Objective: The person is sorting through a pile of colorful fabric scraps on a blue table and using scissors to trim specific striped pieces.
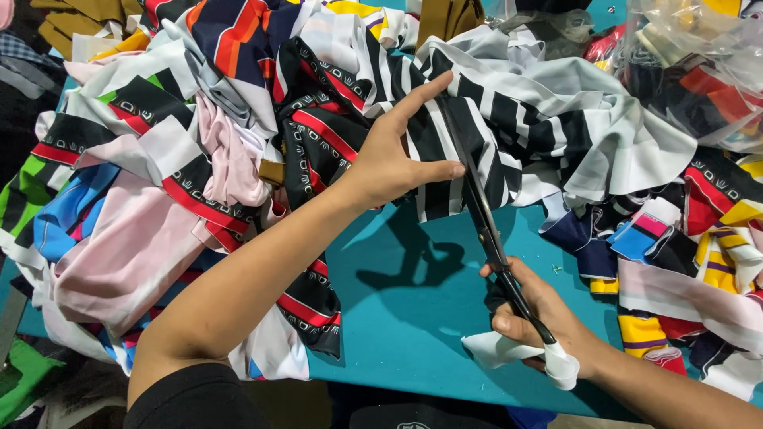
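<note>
Fingers [421, 94] of your left hand [387, 159] are spread flat, index stretched forward and thumb out to the side, pressing down the black-and-white striped fabric piece [509, 135] rather than gripping it. Your right hand [528, 314] is closed around the handles of the long black-handled scissors [485, 222], with a strip of white cloth wrapped loosely about the thumb and wrist. In the head view, the blades lie nearly together along the striped cloth just right of your left thumb, tips reaching up toward your index finger; whether they bite into the weave or only rest on it, you cannot tell from here. Judging by that, the cut looks under way with most of the piece yet uncut. That striped cloth lies at the upper middle of the teal table [413, 318], spilling off a heap of mixed printed fabric scraps [183, 159]; more coloured offcuts [683, 262] lie to your right.
</note>
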